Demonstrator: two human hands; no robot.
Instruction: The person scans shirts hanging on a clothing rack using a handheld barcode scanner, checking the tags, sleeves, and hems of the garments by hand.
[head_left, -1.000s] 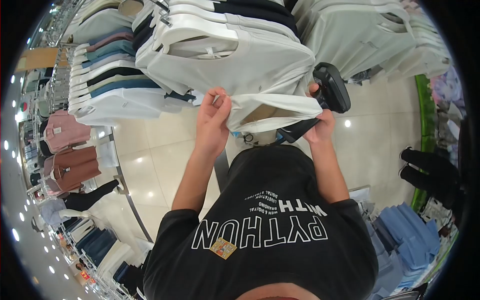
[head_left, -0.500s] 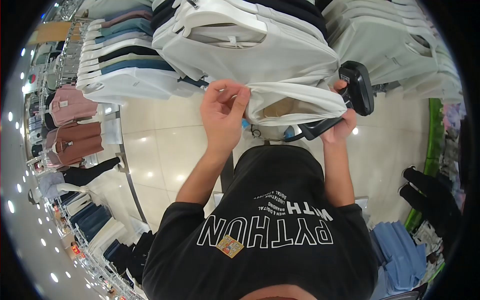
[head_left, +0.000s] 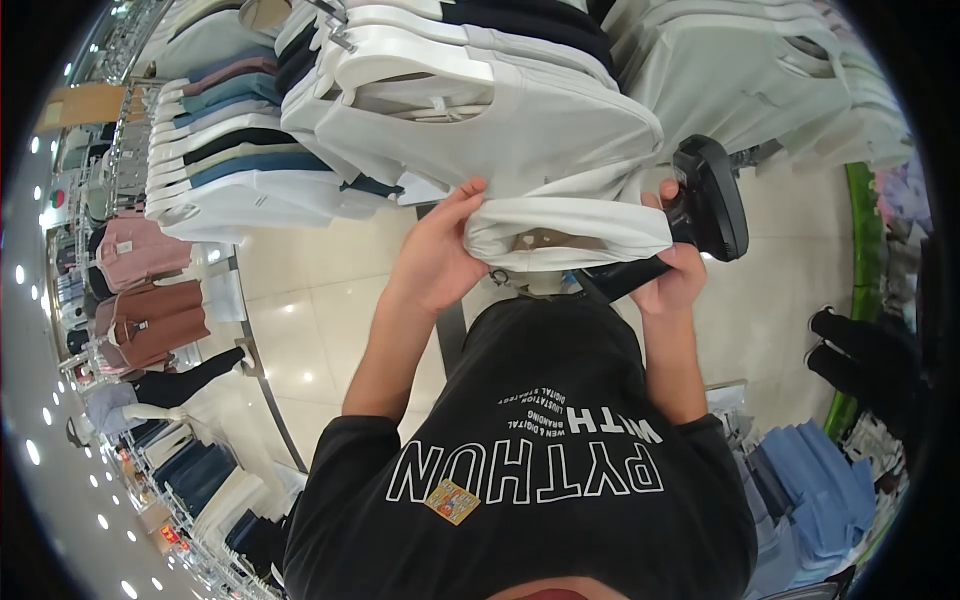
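A white shirt [head_left: 420, 150] hangs on a white hanger [head_left: 415, 55] at the front of a rack, its lower hem [head_left: 570, 208] pulled up and spread into an open loop. My left hand [head_left: 435, 250] grips the left end of that hem, thumb and fingers closed around the cloth. At the right end, my right hand [head_left: 672, 278] is closed on a black handheld scanner [head_left: 715, 195], with the hem's edge against its fingers. The scanner's head points up and right, while its dark handle slants down-left beneath the cloth. Part of the right hand is hidden by shirt and scanner.
More white shirts [head_left: 740, 80] hang at the upper right, and folded-over coloured shirts [head_left: 225, 130] at the upper left. Pink and brown tops [head_left: 150, 320] hang farther left. Blue garments [head_left: 815, 490] are at lower right. A person's dark-trousered legs [head_left: 850, 360] show at right.
My left hand has shifted down-left and turned, its fingers now behind the cloth. The hem loop has moved slightly left and down and looks narrower. The scanner has tilted a little.
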